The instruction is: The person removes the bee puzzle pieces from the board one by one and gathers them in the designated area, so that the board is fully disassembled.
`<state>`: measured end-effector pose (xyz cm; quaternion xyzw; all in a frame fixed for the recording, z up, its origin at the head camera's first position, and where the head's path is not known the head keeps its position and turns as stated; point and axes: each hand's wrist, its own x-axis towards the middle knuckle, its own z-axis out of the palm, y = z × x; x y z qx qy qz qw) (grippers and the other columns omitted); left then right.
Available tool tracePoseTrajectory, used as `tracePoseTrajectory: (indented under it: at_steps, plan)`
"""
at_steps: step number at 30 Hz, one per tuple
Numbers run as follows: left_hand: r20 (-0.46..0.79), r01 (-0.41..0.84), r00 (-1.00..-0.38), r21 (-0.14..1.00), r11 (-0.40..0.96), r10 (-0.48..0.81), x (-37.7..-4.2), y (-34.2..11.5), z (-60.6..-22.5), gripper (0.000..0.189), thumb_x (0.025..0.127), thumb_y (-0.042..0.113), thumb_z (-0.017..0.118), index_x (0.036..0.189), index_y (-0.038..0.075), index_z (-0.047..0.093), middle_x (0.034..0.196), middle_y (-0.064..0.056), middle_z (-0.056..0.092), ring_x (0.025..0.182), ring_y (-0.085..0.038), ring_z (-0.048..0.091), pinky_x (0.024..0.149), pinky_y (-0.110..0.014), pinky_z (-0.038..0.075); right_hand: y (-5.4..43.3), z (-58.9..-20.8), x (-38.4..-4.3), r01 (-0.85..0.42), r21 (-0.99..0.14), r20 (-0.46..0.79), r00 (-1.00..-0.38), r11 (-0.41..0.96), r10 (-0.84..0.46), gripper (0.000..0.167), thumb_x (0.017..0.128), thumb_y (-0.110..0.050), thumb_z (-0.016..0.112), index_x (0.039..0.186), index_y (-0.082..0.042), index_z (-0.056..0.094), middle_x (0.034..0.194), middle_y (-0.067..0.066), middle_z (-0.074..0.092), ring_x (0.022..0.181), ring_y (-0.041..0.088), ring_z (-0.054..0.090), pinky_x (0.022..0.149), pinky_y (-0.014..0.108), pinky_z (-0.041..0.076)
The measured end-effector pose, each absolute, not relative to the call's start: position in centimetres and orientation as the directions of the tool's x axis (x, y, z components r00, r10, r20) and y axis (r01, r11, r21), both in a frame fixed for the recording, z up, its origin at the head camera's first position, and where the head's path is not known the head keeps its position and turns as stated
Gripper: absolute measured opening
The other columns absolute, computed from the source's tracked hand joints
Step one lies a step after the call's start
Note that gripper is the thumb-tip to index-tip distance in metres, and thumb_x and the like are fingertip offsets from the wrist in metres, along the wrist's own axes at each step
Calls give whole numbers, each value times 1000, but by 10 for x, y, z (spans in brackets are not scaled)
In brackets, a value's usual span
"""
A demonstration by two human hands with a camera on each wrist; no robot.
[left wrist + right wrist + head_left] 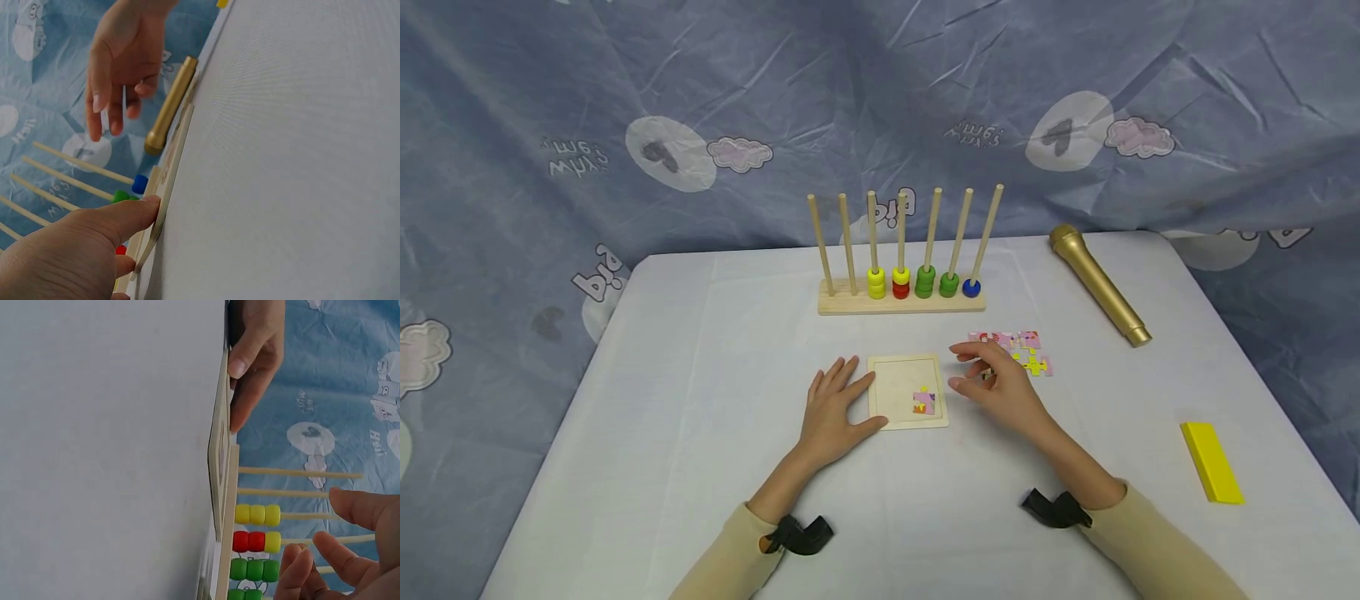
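Observation:
A square pale wooden puzzle board [895, 386] lies on the table, with a small pink-and-yellow puzzle piece [923, 403] inside its frame at the lower right. My left hand [829, 421] has its fingers spread, and its thumb and a fingertip touch the board's left edge; the left wrist view shows the thumb on the rim. Just right of the board, my right hand [1006, 396] is raised above the table with loosely bent fingers and nothing visible between them. Beyond it lie several pink and yellow puzzle pieces [1030, 340], partly hidden by that hand.
Behind the board stands a wooden bead rack [898, 306] with upright pegs and coloured beads. A gold microphone [1101, 287] lies at the back right, and a yellow block [1212, 463] near the right edge. A patterned grey-blue cloth [820, 100] hangs behind the white table [700, 400].

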<state>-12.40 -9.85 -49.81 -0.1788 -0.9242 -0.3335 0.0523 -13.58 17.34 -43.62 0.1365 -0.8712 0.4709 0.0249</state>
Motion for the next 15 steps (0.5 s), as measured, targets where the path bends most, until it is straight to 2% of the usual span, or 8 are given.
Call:
tracePoseTrajectory:
  at_steps: [5, 15]
  plan:
    - [219, 368, -930, 591, 718, 297, -124, -98, -498, 68, 78, 38, 80, 135, 8, 59, 152, -18, 41, 146, -37, 29, 116, -61, 15, 159, -441, -134, -295, -812, 175, -946, 504, -271, 43, 81, -8, 77, 122, -2, 63, 111, 18, 63, 86, 22, 58, 65, 23, 49]
    - [204, 359, -933, 586, 727, 296, -125, -99, -500, 69, 78, 39, 80, 136, 8, 59, 153, -17, 40, 146, -36, 29, 117, -59, 14, 147, -453, -132, -291, -804, 142, -941, 518, -308, 41, 80, -8, 78, 119, -4, 66, 105, 14, 64, 85, 21, 57, 63, 21, 48]
